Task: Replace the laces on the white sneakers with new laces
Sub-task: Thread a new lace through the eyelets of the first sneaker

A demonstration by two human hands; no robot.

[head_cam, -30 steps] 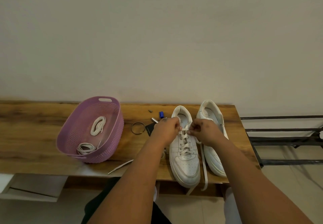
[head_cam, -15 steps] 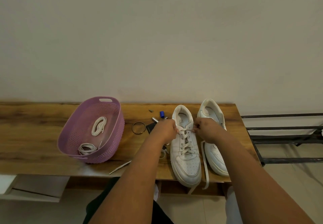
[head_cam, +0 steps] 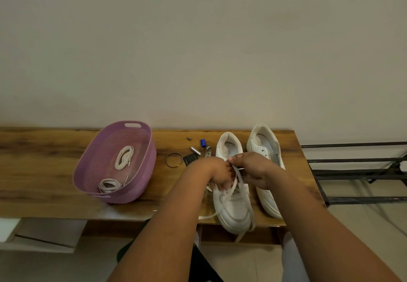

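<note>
White flat lace (head_cam: 239,177): limp, light, slips easily; pinch near tip. Left hand (head_cam: 217,172) and right hand (head_cam: 253,169) both clamped on it over near sneaker (head_cam: 233,206).

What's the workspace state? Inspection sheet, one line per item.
Surface: wooden table.
Job's things: two sneakers; near sneaker part-laced, far sneaker unlaced; two lace bundles in basket.
Clutter: ring, blue cap, small metal bits.
Grippers: left hand and right hand pinch the lace over the near sneaker.
Cables: nothing seen.
Surroundings: plain wall, metal rack at right.
</note>
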